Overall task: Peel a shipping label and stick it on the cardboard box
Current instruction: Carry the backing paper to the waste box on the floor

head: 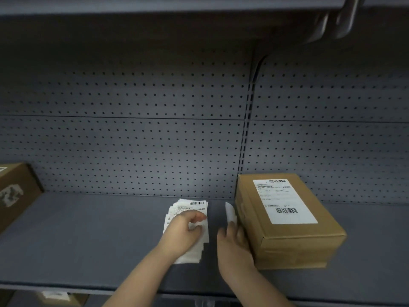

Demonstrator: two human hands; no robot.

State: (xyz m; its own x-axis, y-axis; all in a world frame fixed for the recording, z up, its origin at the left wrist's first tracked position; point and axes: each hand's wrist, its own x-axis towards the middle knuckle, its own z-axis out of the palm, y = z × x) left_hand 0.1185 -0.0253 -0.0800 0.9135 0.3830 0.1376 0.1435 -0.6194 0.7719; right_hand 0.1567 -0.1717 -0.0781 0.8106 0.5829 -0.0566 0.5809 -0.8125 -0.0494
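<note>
A brown cardboard box (294, 244) lies on the grey shelf at the right, with a white shipping label (284, 201) stuck flat on its top. A fanned stack of white labels (194, 207) lies on the shelf left of the box. My left hand (183, 233) rests on that stack, fingers curled over the top sheets. My right hand (232, 242) is beside the box's left side and pinches a blank white strip of paper (230, 211) that stands upright; it looks like label backing, though I cannot tell for sure.
The grey metal shelf (99, 240) runs the full width, backed by a perforated panel (132, 140). Another cardboard box (15, 191) sits at the far left edge. A further box (59, 299) shows on the level below. An upper shelf (177, 5) hangs overhead.
</note>
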